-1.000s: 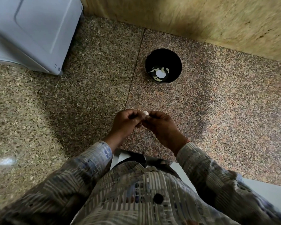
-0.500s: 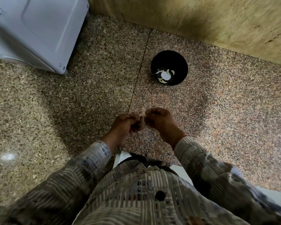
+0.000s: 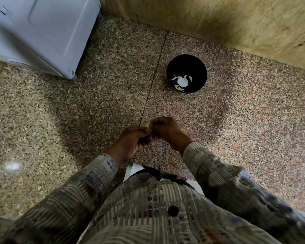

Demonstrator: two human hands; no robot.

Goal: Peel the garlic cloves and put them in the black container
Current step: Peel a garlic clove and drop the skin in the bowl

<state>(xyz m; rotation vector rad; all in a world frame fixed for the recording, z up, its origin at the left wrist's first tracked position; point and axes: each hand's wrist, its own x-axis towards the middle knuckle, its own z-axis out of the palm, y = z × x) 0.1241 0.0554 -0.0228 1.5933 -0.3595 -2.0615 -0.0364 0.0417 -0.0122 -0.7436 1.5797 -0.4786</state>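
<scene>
The left hand point(image 3: 130, 140) and right hand point(image 3: 167, 131) are still pinching a small pale garlic clove point(image 3: 148, 124) over the speckled granite worktop point(image 3: 95, 111); curved peeled cloves point(image 3: 179, 88) are lying in the round black container point(image 3: 199, 67), farther right.

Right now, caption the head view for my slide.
Left hand and right hand pinch a garlic clove; peeled cloves lie in the black container.

The container point(image 3: 187, 65) sat on the floor point(image 3: 60, 120) at the far side, just right of the floor seam point(image 3: 155, 71) and near the wall point(image 3: 218, 18) behind it. Peeled cloves point(image 3: 179, 88) lay in its bottom. An appliance point(image 3: 42, 29) stood at the far left. Nearer, well apart from the container, the left hand point(image 3: 130, 140) and right hand point(image 3: 167, 132) met beside the seam, with a garlic clove point(image 3: 148, 124) pinched between them.
</scene>
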